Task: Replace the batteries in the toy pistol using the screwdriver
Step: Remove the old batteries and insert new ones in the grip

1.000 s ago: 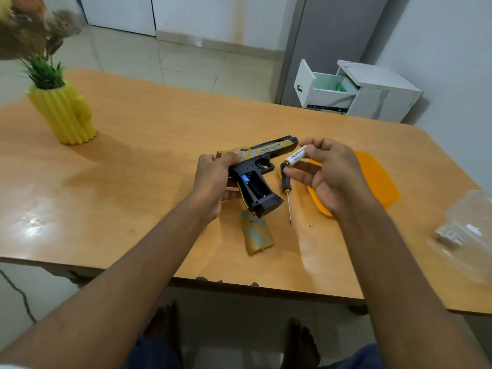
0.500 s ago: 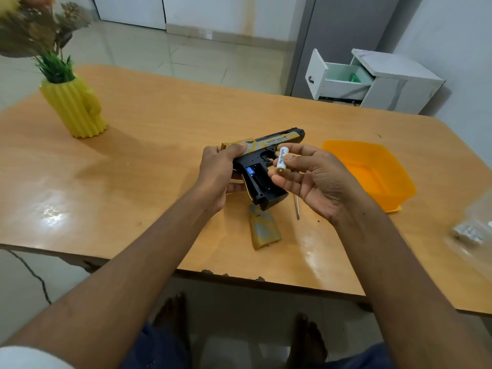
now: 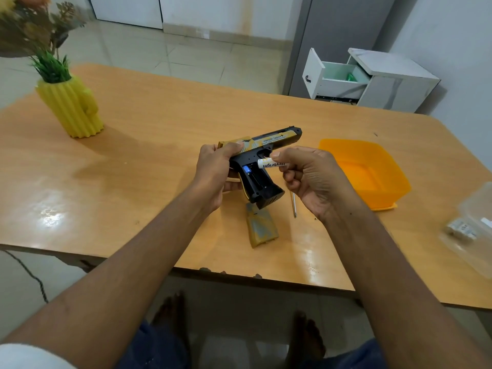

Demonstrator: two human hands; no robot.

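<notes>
Battery (image 3: 271, 164) turned level in right hand (image 3: 311, 179), nearer pistol (image 3: 259, 166) grip

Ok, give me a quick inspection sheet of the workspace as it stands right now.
Surface: wooden table, glossy, no spills seen.
Job's things: toy pistol, grip bay open; battery; grip cover and screwdriver lying on table.
Clutter: orange tub, cactus vase, clear packet.
Hands: left hand holds pistol; right hand pinches battery.
Cables: black cord on floor.
Surroundings: white cabinet, drawer open.
</notes>
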